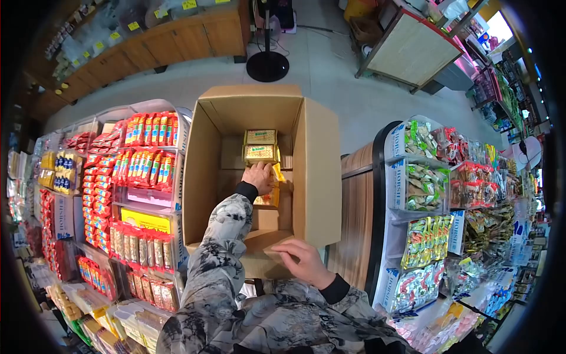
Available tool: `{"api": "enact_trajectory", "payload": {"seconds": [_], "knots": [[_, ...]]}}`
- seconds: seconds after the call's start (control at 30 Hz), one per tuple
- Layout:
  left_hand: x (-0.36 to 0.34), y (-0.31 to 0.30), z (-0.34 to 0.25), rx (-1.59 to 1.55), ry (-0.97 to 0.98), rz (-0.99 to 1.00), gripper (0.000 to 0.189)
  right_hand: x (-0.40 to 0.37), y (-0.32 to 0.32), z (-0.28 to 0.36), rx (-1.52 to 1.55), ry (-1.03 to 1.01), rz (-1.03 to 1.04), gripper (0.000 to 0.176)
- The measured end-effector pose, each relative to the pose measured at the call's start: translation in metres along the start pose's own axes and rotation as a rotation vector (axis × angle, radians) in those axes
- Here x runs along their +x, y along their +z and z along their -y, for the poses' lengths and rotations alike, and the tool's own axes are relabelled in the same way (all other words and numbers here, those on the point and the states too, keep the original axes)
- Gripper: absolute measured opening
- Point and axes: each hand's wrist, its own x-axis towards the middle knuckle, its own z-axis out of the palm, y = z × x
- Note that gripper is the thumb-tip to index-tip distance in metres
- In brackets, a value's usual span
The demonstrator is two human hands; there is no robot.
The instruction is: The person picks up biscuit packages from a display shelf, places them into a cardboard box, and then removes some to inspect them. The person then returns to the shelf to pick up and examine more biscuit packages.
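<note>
A tall open cardboard box (321,177) stands in front of me. Inside it, two biscuit packs (260,153) with pale, green-lettered labels sit one behind the other. My left hand (257,177) reaches down into the box just in front of them. Its fingers are curled against a small yellow packet (278,172) and partly hidden. Below that hand lies another yellow and orange packet (268,199), partly covered. My right hand (303,262) is at the near edge of the box, thumb and fingers pinched on the cardboard flap (280,245).
Shelves of red snack packs (150,130) stand close on the left. On the right, beside a wood-grain panel (348,218), are bins of green and red bagged snacks (424,183). Beyond the box are a black round stand base (267,66) and a wooden counter (177,44).
</note>
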Motion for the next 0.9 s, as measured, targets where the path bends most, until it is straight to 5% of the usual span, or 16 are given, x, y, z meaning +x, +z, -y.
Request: {"api": "enact_trajectory", "payload": {"seconds": [0.17, 0.23, 0.3, 0.4, 0.53, 0.7, 0.77, 0.8, 0.87, 0.9], "knots": [[-0.025, -0.038, -0.009, -0.535, -0.110, 0.118, 0.049, -0.030, -0.018, 0.016, 0.043, -0.025, -0.075, 0.016], [-0.051, -0.072, -0.025, -1.371, -0.296, 0.321, 0.049, -0.047, -0.022, 0.015, 0.045, -0.034, -0.074, 0.016], [-0.085, -0.096, -0.056, -1.576, -0.274, 0.191, 0.050, -0.063, -0.024, 0.016, 0.157, -0.006, -0.134, 0.016], [-0.131, -0.125, -0.108, -2.095, 0.109, 0.261, 0.057, -0.092, -0.025, 0.018, 0.273, -0.037, -0.216, 0.017], [-0.201, -0.127, -0.176, -2.343, 0.400, 0.435, 0.061, -0.136, -0.034, 0.026, 0.510, 0.016, -0.305, 0.019], [-0.292, -0.103, -0.227, -2.207, 0.374, 0.396, 0.061, -0.188, -0.055, 0.041, 0.813, 0.191, -0.351, 0.024], [-0.333, -0.107, -0.253, -1.256, 0.291, -0.137, 0.061, -0.204, -0.061, 0.050, 0.769, 0.222, -0.307, 0.033], [-0.357, -0.110, -0.265, -1.266, 0.275, -0.144, 0.061, -0.211, -0.064, 0.058, 0.827, 0.255, -0.217, 0.040], [-0.402, -0.111, -0.284, -0.298, 0.190, -0.450, 0.059, -0.225, -0.061, 0.063, 0.806, 0.310, -0.056, 0.058], [-0.417, -0.102, -0.282, -0.291, 0.196, -0.399, 0.070, -0.233, -0.059, 0.061, 0.814, 0.299, 0.044, 0.057]]}}
